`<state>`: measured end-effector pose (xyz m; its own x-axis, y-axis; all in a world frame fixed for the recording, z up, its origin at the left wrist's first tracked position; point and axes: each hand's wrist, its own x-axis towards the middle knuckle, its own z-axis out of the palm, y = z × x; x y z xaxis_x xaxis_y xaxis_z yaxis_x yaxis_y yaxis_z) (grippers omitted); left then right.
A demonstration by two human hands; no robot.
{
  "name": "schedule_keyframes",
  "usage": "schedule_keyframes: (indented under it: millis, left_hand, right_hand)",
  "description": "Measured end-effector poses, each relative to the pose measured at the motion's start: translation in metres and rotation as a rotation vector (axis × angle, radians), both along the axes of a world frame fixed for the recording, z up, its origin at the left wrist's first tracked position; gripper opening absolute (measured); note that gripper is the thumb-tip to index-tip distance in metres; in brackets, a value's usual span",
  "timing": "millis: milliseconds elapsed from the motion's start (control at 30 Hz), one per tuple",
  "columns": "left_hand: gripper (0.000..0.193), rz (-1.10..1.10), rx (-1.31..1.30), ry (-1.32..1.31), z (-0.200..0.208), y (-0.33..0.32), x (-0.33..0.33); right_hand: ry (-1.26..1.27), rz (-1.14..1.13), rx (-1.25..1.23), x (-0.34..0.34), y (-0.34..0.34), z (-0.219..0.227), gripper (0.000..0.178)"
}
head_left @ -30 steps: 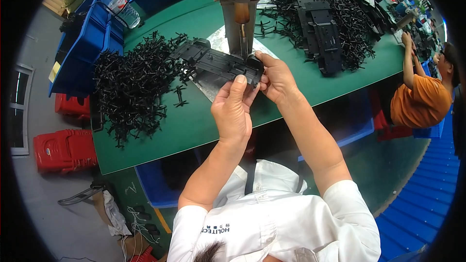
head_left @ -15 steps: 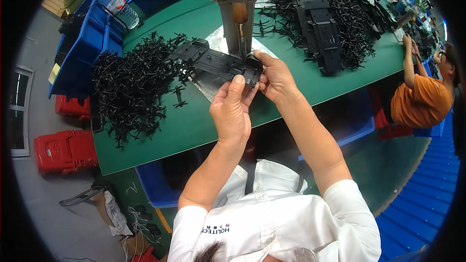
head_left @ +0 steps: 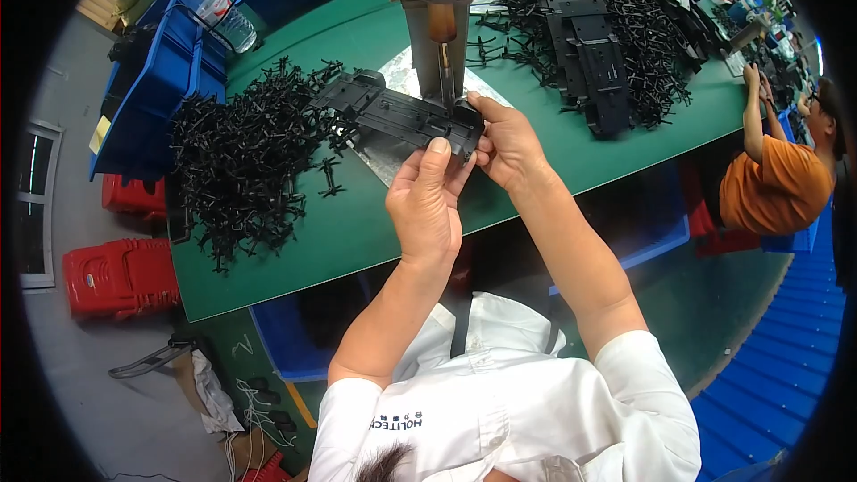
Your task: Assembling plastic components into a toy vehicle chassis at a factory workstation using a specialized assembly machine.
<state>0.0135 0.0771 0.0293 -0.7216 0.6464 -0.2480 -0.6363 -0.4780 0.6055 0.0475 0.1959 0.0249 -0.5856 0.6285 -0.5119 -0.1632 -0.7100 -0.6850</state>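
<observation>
Fingers (head_left: 439,153) of left hand (head_left: 427,205) are curled closed w/ thumb up against near end of black panel (head_left: 402,114), frame centre; right hand (head_left: 511,145) pinches same end from right side, fingers closed on its edge. Panel is long, flat, ribbed plastic, running from centre up-left, lifted just above the desk; its near end sits under the tool tip.

Largest to smallest:
- Desk (head_left: 295,241): green top, runs lower left to upper right across upper half of frame.
- Pile (head_left: 245,156) of small black plastic parts, left of centre on desk, just beside panel's far end.
- Second heap (head_left: 661,45) of same parts, upper right, w/ stack of black panels (head_left: 594,54) lying on it.
- Blue bins (head_left: 147,103) along desk's far-left edge, upper left of frame.
- Red crates (head_left: 120,278) on floor, lower left.
- Press tool (head_left: 437,27): grey upright post w/ cloth wrapped on top, top centre; thin tip (head_left: 445,80) points down at panel end, betw. the two hands. Can't tell if touching.
- Metal plate (head_left: 393,156) flat on desk under panel.
- Clear bottle (head_left: 219,13) on bins, upper left.

Another person in orange shirt (head_left: 772,187) at right edge, arm (head_left: 752,112) reaching up to desk.
</observation>
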Motion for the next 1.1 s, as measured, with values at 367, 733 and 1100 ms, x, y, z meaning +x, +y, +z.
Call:
schedule_keyframes:
  millis: [367,733,1100]
  left_hand:
    - [0.024,-0.007,-0.018,0.029,-0.002,-0.002,0.001]
    - [0.025,-0.001,-0.003,-0.005,-0.001,0.0,0.001]
    - [0.027,-0.007,-0.008,-0.025,-0.007,0.0,0.003]
  right_hand:
    - [0.011,0.015,0.002,0.002,-0.005,0.007,0.016]
    - [-0.004,0.0,0.009,0.002,-0.005,0.007,0.017]
    - [-0.024,0.0,-0.005,0.004,-0.004,-0.001,0.018]
